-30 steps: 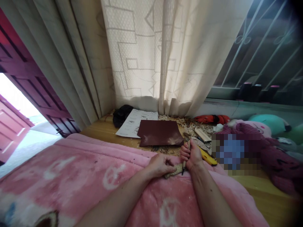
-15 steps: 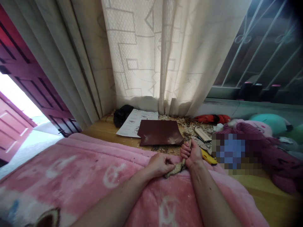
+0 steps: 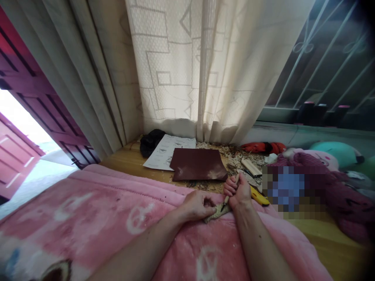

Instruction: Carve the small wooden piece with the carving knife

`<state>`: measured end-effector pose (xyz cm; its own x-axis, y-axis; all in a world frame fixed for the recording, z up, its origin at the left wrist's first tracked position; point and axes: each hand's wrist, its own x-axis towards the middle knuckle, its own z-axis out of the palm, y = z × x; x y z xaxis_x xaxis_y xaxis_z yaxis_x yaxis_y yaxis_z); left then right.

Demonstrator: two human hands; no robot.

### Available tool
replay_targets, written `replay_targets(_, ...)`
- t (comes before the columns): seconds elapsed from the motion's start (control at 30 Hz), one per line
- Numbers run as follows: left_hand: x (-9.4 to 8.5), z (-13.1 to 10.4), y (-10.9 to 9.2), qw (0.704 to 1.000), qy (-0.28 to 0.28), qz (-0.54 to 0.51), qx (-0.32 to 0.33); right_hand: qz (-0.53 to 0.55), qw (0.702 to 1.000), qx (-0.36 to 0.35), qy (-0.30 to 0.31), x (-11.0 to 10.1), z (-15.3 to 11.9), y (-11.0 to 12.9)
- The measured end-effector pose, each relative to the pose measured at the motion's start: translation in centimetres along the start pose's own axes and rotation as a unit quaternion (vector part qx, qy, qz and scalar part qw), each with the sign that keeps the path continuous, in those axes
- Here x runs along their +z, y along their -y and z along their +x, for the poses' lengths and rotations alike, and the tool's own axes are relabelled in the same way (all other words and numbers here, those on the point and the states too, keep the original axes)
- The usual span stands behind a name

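My left hand (image 3: 199, 205) pinches the edge of a small pale, carved-looking piece (image 3: 218, 212) over the pink blanket. My right hand (image 3: 238, 191) is closed around a thin wooden-handled tool (image 3: 226, 200), its lower end pointing down at the pale piece. Both hands are close together near the blanket's far edge. Just right of my right hand lies a yellow cutter (image 3: 259, 196). The exact shape of the pale piece is partly hidden by my fingers.
Beyond the pink blanket (image 3: 117, 203), a brown sheet (image 3: 199, 164) overlaps white printed paper (image 3: 166, 150) beside a black bag (image 3: 150, 142). Shavings, a light wooden block (image 3: 251, 167), a red-orange item (image 3: 263, 147) and plush toys (image 3: 336, 152) lie to the right.
The tool in my right hand has tilted, and its lower end now lies over the pale piece. That piece has turned slightly in my left hand.
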<state>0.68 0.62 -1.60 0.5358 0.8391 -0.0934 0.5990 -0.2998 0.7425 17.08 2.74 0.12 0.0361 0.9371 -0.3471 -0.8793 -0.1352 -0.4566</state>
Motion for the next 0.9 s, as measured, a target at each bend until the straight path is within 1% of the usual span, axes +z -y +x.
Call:
replay_targets(0.13, -0.2, -0.2, -0.2, 1.0, 0.001, 0.003, 0.015, 0.0, 1.0, -0.004, -0.001, 0.1, 0.0, -0.2)
replay_targets(0.33, -0.8, -0.3, -0.6, 0.998, 0.018, 0.014, 0.051, 0.005, 1.0, -0.013, -0.027, 0.3, 0.1, -0.4)
replay_targets(0.47, -1.0, -0.5, -0.9, 0.999, 0.01, 0.013, 0.041, 0.01, 0.999, -0.029, -0.023, 0.2, 0.1, -0.4)
replay_targets(0.67, -0.8, -0.7, -1.0, 0.999, 0.007, 0.009, 0.03, -0.016, 0.998, -0.053, 0.002, 0.2, 0.2, -0.7)
replay_targets(0.9, -0.8, -0.9, -1.2, 0.999, -0.001, 0.016, 0.035, -0.053, 0.995, -0.085, 0.017, 1.3, -0.5, -1.0)
